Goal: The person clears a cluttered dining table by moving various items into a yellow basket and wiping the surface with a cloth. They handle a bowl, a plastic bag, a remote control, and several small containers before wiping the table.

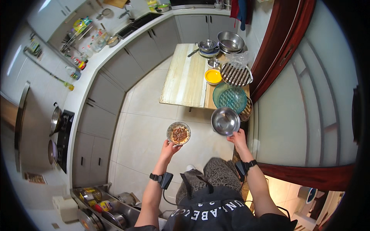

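My left hand [168, 151] is closed on the near rim of a small bowl [179, 133] holding a reddish-brown and pale food mix. Off to its right, my right hand [238, 139] grips the near edge of an empty stainless steel bowl [225, 121]. Both bowls are held up over the floor in front of me, apart from each other. The steel bowl hangs just in front of the table's near right corner, close to a blue-green glass bowl [230, 97].
A wooden table [181, 82] stands ahead, carrying a yellow bowl [212, 76], a slatted rack [236, 74] and steel basins [230, 41]. Counters with a stove [66, 142] curve along the left. An open drawer of cookware [111, 210] lies lower left; a sliding glass door [300, 104] stands right.
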`<state>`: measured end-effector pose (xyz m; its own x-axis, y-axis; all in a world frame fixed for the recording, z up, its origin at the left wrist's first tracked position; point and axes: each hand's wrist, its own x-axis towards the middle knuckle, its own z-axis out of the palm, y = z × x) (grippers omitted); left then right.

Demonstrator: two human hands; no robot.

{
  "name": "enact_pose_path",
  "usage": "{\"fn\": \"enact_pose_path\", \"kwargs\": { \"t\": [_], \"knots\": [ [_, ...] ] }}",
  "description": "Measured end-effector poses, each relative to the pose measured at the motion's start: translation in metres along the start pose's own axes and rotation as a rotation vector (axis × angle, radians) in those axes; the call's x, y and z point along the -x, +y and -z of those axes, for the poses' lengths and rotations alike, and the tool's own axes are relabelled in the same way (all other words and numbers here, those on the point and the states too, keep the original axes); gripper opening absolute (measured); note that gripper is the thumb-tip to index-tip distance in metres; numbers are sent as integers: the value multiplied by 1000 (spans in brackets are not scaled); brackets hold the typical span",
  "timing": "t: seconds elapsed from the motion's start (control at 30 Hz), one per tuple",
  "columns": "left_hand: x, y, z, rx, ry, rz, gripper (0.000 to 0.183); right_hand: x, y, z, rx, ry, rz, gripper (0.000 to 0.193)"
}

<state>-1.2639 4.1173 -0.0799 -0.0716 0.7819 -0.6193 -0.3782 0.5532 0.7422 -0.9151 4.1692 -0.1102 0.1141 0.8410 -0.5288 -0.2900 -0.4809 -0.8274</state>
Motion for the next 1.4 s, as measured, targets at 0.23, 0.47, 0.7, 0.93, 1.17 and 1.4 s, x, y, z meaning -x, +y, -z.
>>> {"fn": "enact_pose_path", "kwargs": {
  "t": [0.23,0.47,0.7,0.93,1.17,1.4],
  "knots": [
    [-187,64,-10,-201,-160,162,43,-182,-13,-85,-115,163,13,35],
    [-363,98,-30,-238,-146,274,49,-372,3,-143,-200,423,-44,36],
    [-555,134,-75,-318,-235,270,47,-439,28,-151,-267,590,-81,37],
    [-691,130,-135,-511,-452,256,34,-454,49,-161,-340,652,129,36],
    [-732,120,-160,-539,-457,342,35,-453,46,-188,-394,777,160,39],
    [-700,133,-155,-842,-348,330,60,-422,31,-199,-358,845,52,39]
  ]
}}
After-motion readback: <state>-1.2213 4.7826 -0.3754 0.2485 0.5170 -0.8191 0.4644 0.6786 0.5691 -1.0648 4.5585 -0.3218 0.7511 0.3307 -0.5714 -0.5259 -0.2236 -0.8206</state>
